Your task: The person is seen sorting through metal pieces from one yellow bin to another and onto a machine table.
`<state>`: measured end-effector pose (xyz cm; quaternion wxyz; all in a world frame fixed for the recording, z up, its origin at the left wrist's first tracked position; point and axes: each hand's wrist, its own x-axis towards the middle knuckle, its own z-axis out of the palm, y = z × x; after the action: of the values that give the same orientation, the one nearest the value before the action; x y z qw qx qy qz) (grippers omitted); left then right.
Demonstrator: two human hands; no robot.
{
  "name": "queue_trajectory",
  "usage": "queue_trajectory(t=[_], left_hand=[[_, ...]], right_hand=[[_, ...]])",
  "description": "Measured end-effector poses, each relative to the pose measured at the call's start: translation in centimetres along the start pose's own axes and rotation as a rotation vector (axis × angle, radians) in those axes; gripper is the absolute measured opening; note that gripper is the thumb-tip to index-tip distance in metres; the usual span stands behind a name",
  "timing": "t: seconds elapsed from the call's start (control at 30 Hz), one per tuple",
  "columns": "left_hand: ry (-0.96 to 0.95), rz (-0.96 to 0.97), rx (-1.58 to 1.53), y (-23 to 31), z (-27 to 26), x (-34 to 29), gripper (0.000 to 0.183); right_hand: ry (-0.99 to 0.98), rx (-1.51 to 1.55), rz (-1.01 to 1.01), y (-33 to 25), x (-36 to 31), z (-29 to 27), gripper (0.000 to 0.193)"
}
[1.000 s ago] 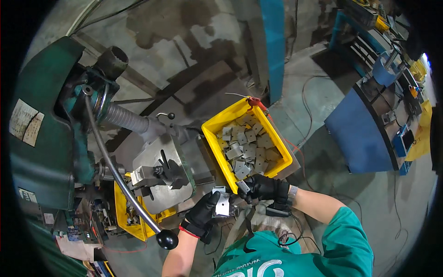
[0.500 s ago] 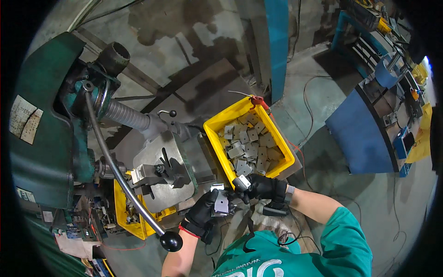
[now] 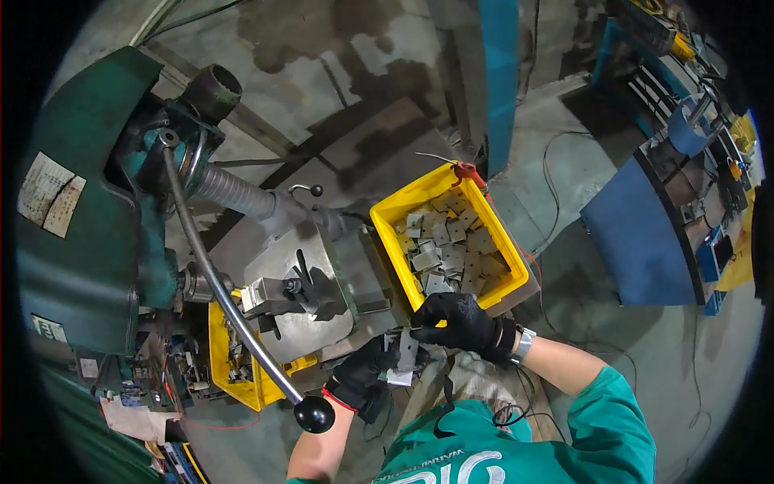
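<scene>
My left hand (image 3: 363,371), in a black glove, grips a bent grey metal bracket (image 3: 407,351) low in front of me. More shiny metal shows at its lower end; whether that is a second piece I cannot tell. My right hand (image 3: 461,324), also gloved in black, comes in from the right with thumb and fingertips pinched at the bracket's upper end. Just beyond that hand, a yellow bin (image 3: 393,262) holds a heap of similar metal brackets (image 3: 451,246).
At left stands a green drill press (image 3: 81,210) with a long ball-ended lever (image 3: 222,298). Its metal table (image 3: 278,335) carries a clamped fixture (image 3: 282,294). Another yellow bin (image 3: 258,391) with metal parts sits below. A blue-sided bench (image 3: 641,234) stands at right.
My right hand has brought its small metal piece to the bracket in my left hand, and that piece no longer shows separately. The whole view has shifted slightly.
</scene>
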<state>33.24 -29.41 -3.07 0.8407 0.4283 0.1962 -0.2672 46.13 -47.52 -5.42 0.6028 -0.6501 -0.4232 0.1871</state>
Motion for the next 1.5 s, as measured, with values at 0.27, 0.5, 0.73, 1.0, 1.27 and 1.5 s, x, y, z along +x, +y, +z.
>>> queue_trajectory(t=[0.27,0.5,0.73,1.0,1.27,1.5], left_hand=[[0.111,-0.043,0.328,2.1,2.4,-0.5,0.061],[0.136,-0.034,0.518,3.4,3.8,-1.2,0.066],[0.086,-0.064,0.419,2.2,2.4,-0.6,0.06],[0.016,-0.055,-0.023,1.9,2.7,-0.5,0.069],[-0.024,-0.013,-0.009,1.7,1.4,-1.8,0.08],[-0.025,-0.026,0.066,2.0,1.0,-1.5,0.08]], right_hand=[[-0.03,0.086,-0.172,-0.9,-1.3,0.4,0.027],[-0.032,0.173,-0.102,-1.4,-2.1,0.5,0.027],[-0.015,0.202,-0.062,-0.3,-2.5,0.6,0.024],[0.12,-0.04,0.028,-0.5,-1.7,1.2,0.019],[0.008,-0.374,-0.221,-3.7,-1.3,0.8,0.043],[0.027,-0.429,-0.281,-4.1,-1.6,0.7,0.054]])
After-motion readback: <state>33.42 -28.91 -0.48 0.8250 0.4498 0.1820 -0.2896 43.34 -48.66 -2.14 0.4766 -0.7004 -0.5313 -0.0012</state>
